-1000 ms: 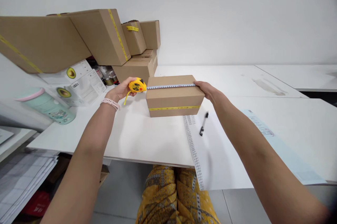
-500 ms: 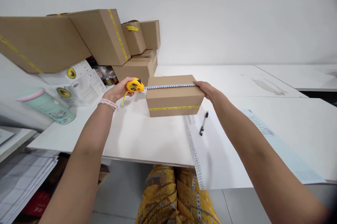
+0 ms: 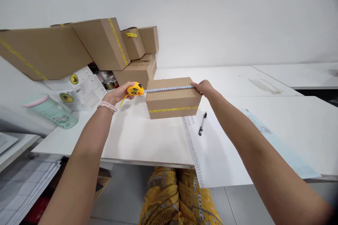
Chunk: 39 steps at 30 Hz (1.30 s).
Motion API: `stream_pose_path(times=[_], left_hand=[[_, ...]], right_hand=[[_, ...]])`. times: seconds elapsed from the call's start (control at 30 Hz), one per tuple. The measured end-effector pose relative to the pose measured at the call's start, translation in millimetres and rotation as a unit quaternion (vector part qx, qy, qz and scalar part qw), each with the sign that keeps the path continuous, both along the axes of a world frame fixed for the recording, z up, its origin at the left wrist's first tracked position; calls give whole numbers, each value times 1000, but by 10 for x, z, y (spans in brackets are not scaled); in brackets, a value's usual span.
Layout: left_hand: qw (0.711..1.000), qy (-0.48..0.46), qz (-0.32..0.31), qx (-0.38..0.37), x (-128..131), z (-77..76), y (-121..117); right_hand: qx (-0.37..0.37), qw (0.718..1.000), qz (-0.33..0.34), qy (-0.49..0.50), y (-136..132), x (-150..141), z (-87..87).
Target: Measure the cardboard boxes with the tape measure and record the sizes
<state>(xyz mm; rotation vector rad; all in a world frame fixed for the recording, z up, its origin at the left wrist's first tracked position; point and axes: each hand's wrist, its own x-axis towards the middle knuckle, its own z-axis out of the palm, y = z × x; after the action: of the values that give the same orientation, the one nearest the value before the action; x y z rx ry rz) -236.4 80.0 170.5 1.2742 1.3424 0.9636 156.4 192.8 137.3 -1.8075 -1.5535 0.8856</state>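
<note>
My left hand (image 3: pixel 119 93) is closed around the yellow case of a tape measure (image 3: pixel 135 89), just off the left end of a small cardboard box (image 3: pixel 173 102). The tape's white blade (image 3: pixel 169 88) is drawn out straight across the top of that box. At the box's right edge, my right hand (image 3: pixel 202 87) pinches the free end of the blade, fingers against the cardboard. Yellow tape runs along the box's front face. A black-capped pen (image 3: pixel 202 123) lies on an open spiral notebook (image 3: pixel 219 154) in front of the box.
Several cardboard boxes (image 3: pixel 99 43) are stacked at the back left, above white cartons (image 3: pixel 87 89) with avocado pictures. A mint-green tumbler (image 3: pixel 52 112) stands at the left. A pale blue sheet (image 3: pixel 280 147) lies right of the notebook, under my right forearm.
The view has shifted slightly. Both hands keep their hold on the tape measure, and the blade still lies across the box.
</note>
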Motion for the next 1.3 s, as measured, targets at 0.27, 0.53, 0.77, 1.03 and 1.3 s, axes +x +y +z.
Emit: stream_pose_path(times=[0.27,0.53,0.77,1.03,1.3], left_hand=[[995,47,-72,54,308,218,-548],[946,-272,-162,-70,1825,-677,-1685],[922,-382,-49,-26,2586,-574,-1547],[931,-363,5,-35,2557,-395,-1151],[928,-370,15,-43,2641,-423,-1092]], right_hand=[[136,982,-21,131,93,50,116],[197,943,185,193,50,-273,274],[143,967,187,101,96,-552,182],[181,959,209,-56,253,-631,71],[206,927,239,-203,410,-672,-43]])
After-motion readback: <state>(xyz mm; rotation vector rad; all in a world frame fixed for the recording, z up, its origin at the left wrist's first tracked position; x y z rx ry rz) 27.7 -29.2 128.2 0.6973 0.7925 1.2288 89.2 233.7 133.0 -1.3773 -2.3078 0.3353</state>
